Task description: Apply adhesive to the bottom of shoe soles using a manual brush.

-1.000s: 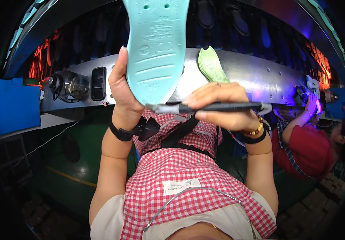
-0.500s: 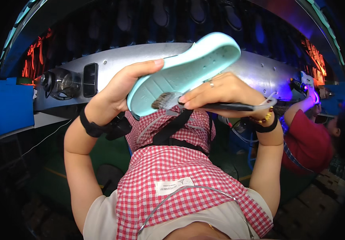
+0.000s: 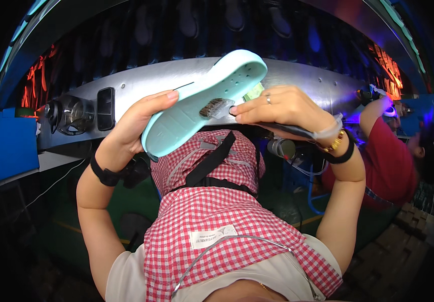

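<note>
A mint-green shoe sole is held tilted over the front edge of the metal bench, its hollow inner side toward me. My left hand is closed on its lower-left end, thumb along the far rim. Pinched in my right hand is a brush with brown bristles, a clear sleeve and a black handle. The bristles lie over the middle of the sole's inner face; whether they press on it is hard to tell. A clear tube runs by the handle at my right wrist.
On the metal bench stand a clear jug with a black lid and a black divided tray. Behind it, dark shoe soles hang in a row. A co-worker in red works at the right. Blue bin at left.
The sole has shifted left and slightly lower at its near end. My right hand has moved the brush from near the left end up toward the sole's middle.
</note>
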A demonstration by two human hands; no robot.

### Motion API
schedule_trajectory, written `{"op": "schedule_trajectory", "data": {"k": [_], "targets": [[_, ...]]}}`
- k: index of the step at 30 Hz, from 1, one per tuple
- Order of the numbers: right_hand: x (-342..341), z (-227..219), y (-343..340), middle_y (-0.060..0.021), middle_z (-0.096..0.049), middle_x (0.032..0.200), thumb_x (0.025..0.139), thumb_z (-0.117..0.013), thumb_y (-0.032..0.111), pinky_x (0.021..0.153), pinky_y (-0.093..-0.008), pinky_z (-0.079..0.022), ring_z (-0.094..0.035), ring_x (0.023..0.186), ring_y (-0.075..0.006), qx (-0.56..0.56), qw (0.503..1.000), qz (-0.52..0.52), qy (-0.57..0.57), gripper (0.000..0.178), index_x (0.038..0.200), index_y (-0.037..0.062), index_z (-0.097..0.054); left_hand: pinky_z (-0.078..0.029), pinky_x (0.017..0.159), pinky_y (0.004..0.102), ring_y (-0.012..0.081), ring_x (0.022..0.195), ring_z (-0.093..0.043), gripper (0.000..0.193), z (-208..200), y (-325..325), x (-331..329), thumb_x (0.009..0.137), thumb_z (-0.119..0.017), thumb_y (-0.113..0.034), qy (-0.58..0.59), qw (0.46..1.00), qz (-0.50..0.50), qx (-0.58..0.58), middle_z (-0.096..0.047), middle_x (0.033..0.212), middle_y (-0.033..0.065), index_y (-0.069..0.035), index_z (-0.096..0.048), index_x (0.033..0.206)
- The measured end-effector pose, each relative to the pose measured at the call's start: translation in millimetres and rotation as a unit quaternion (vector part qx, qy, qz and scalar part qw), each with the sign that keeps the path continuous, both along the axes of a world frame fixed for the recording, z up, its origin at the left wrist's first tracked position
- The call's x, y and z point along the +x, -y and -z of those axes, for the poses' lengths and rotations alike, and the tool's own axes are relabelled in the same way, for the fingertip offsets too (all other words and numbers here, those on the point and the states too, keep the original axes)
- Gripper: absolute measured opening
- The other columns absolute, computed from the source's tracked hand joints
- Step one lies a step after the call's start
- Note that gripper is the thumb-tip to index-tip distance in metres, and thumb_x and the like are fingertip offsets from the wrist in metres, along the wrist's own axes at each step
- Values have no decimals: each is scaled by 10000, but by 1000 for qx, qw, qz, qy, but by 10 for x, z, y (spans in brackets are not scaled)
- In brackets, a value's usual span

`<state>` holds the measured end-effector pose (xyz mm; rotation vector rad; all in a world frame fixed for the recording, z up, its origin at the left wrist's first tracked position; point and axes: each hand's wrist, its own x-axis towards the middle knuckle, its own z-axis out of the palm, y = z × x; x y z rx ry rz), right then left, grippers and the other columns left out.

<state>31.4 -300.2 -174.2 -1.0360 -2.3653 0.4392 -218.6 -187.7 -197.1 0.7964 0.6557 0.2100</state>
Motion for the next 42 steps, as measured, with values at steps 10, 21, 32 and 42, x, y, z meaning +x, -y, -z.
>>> {"op": "schedule_trajectory", "data": {"k": [10,21,32,42], "targets": [[-294,287,-99,-112,-644,840,721,-649,-5,577,-218,-486,-584,632,-103,-315,837,155,-420,200,918,-42,-632,-532,758,374,274,893,-608,461,308,104,219,892,-418,-272,133,977,-93,-141,-537,1098,210,55,-381,1215],[-253,663,-152,-87,-645,761,788,-597,56,452,-161,-383,-594,561,-89,-81,780,355,-510,149,909,-27,-623,-529,744,439,306,908,-604,447,433,48,288,889,-423,-258,169,972,-65,-150,-545,1092,207,38,-380,1221],[-342,433,528,-207,-617,913,734,-611,0,457,-218,-454,-562,505,-135,24,813,255,-523,167,897,-38,-605,-427,896,456,315,1048,-526,507,100,-172,182,894,-387,-312,260,962,-89,-1,-487,1201,185,21,-345,1274],[-161,696,532,-237,-584,1008,817,-527,32,417,-176,-345,-441,444,-83,38,647,327,-687,159,958,-38,-549,-133,1035,570,348,1309,-130,580,-1395,-1525,1239,901,-239,-397,461,837,-292,-45,-150,1414,182,-68,-149,1370]]}}
